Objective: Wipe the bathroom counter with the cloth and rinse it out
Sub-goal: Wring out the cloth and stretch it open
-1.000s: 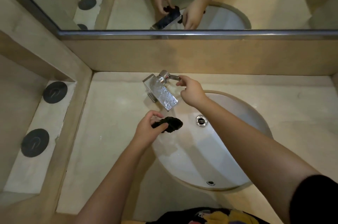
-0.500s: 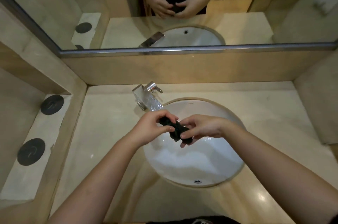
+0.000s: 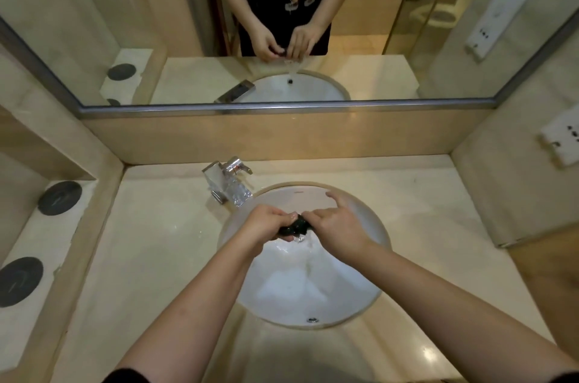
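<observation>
We are judging only wringing left: left hand (image 3: 266,224) and right hand (image 3: 336,227) are gripping the cloth (image 3: 294,227) over the sink (image 3: 313,288).

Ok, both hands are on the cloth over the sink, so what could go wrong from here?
1. Water is dripping from the cloth as the left hand and right hand squeeze it over the sink, so drops might spatter past the rim onto the counter.
2. The cloth is bunched small between both hands and looks wet; it could slip into the sink.
</observation>
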Demonstrator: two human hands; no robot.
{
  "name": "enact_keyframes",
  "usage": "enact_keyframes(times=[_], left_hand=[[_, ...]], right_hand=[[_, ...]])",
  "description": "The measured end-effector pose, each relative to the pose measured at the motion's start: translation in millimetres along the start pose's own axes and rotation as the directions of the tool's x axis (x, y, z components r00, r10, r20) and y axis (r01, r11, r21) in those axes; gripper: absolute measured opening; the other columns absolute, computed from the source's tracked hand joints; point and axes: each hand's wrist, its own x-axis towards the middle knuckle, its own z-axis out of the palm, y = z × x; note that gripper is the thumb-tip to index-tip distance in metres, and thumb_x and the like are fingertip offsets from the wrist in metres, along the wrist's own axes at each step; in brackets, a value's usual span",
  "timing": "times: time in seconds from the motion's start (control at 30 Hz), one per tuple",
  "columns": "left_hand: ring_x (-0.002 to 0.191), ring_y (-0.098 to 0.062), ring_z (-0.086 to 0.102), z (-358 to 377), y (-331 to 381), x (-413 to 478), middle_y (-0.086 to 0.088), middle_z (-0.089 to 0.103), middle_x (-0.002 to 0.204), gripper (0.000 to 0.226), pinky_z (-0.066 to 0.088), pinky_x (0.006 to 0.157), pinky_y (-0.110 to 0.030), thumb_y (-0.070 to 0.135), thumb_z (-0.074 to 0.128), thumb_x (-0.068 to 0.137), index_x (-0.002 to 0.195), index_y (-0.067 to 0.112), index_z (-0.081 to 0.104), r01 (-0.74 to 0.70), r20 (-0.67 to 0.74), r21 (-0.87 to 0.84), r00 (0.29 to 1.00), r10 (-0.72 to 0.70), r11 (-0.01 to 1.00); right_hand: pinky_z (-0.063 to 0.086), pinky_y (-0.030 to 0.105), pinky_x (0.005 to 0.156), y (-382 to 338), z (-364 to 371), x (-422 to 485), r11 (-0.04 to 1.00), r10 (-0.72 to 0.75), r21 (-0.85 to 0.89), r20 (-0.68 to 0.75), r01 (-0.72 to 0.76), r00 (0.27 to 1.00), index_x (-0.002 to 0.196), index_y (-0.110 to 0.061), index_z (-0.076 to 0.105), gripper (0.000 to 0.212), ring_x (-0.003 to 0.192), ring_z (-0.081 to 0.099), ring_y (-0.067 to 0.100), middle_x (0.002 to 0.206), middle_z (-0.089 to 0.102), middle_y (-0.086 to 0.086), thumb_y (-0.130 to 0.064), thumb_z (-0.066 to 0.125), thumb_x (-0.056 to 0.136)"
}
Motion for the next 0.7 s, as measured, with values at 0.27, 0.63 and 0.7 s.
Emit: enact_keyframes(times=[0.27, 0.63, 0.7], left_hand=[[0.092, -0.008, 0.06, 9.0, -36.7, -12.2, 0.008, 0.064, 0.103, 0.05, 0.047, 0.088, -0.025, 0.025, 0.071, 0.083, 0.13, 0.027, 0.052, -0.393, 0.068, 0.476, 0.909, 0.412, 0.787], [0.106, -0.022, 0.051, 8.7, -24.7, -12.4, 0.002, 0.061, 0.107, 0.027, 0.031, 0.09, -0.036, 0.034, 0.051, 0.095, 0.117, 0.02, 0.054, -0.333, 0.296, 0.943, 0.824, 0.484, -0.011], [0.108, -0.022, 0.049, 11.5, -15.1, -16.8, -0.002, 0.061, 0.109, 0.034, 0.033, 0.093, -0.035, 0.042, 0.038, 0.1, 0.116, 0.018, 0.055, -0.297, 0.238, 0.951, 0.879, 0.412, 0.084]], right_hand=[[0.047, 0.034, 0.072, 8.1, -15.4, 1.1, 0.792, 0.172, 0.465, 0.452, -0.395, 0.875, 0.095, -0.023, 0.068, 0.013, 0.077, 0.063, 0.019, 0.076, 0.068, -0.004, -0.021, 0.061, 0.084], [0.05, 0.029, 0.072, 14.0, -28.6, -7.1, 0.596, 0.027, 0.635, 0.595, -0.491, 0.803, 0.1, -0.017, 0.067, 0.015, 0.08, 0.07, 0.01, 0.087, 0.073, 0.001, -0.016, 0.064, 0.085], [0.05, 0.03, 0.074, 14.8, -27.8, -8.5, 0.688, 0.051, 0.616, 0.484, -0.382, 0.873, 0.101, -0.02, 0.068, 0.018, 0.074, 0.066, 0.012, 0.083, 0.072, -0.002, -0.014, 0.062, 0.084]])
